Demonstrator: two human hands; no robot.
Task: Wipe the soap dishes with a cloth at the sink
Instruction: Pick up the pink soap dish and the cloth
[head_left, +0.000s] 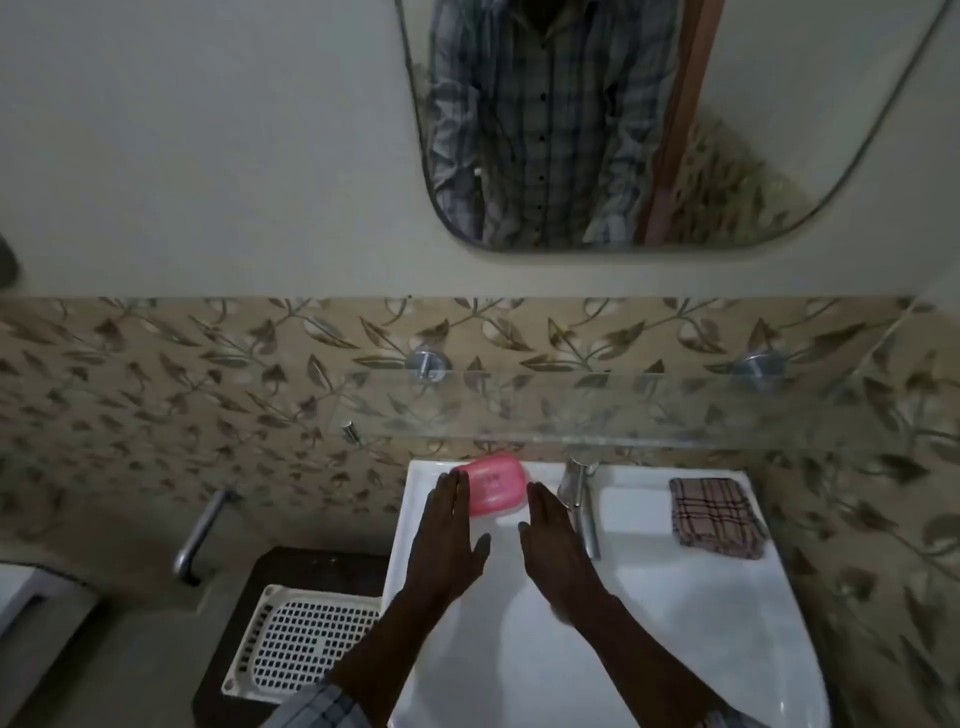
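A pink soap dish (494, 483) rests on the back left ledge of the white sink (675, 597). My left hand (449, 540) is stretched flat with fingers together, its tips touching the dish's left edge. My right hand (556, 540) is flat too, fingertips just right of the dish, holding nothing. A folded checked cloth (719, 517) in brown and pink lies on the sink's back right ledge, apart from both hands.
A chrome tap (582, 501) stands just right of my right hand. A glass shelf (623, 410) juts out above the sink's back edge. A white perforated tray (306, 642) sits on a dark stool to the left. A mirror (649, 124) hangs above.
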